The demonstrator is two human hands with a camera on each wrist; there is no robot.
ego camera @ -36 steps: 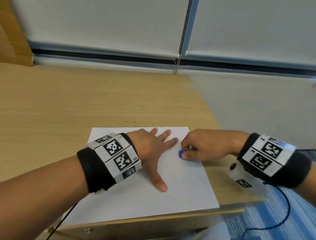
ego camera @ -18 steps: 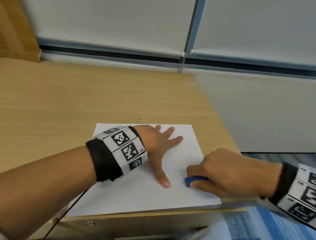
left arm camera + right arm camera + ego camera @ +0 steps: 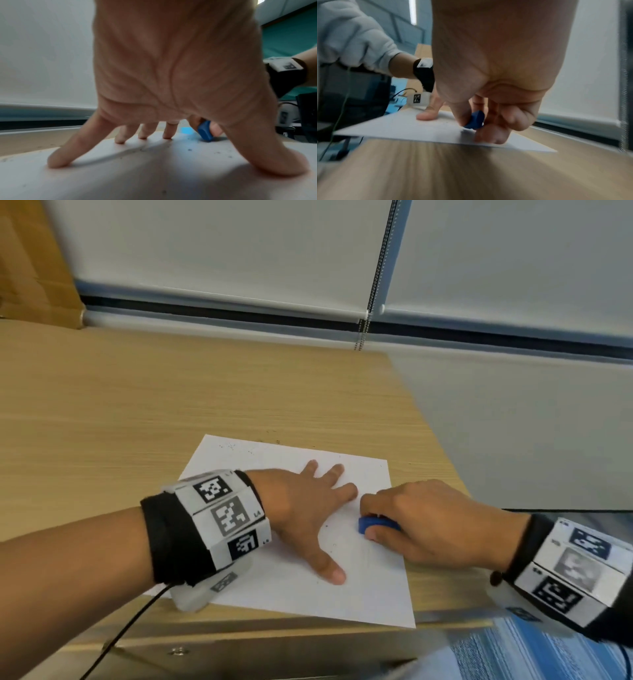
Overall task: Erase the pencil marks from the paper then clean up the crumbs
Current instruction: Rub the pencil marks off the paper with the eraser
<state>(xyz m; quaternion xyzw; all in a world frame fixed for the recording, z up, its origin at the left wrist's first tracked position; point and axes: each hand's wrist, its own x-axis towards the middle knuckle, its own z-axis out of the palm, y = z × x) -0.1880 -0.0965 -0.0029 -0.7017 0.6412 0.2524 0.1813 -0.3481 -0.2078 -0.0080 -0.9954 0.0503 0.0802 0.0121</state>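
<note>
My left hand (image 3: 305,508) lies flat on the paper (image 3: 359,594), fingers spread, holding it down. My right hand (image 3: 431,529) pinches the eraser (image 3: 371,525) in curled fingers, rubbing the paper right beside my left pointer finger. If I push too hard, the paper could crease or slide off the desk (image 3: 171,405), since its near edge sits at the desk's edge. Crumbs (image 3: 189,149) dot the paper. I think the marks are faint; it's blurry. Nothing blocks me.

Head cam: above, angled down at paper (image 3: 274,587) on desk (image 3: 137,405). Wrist cams: desk-level, close, facing each other; all three share the eraser (image 3: 205,130).
</note>
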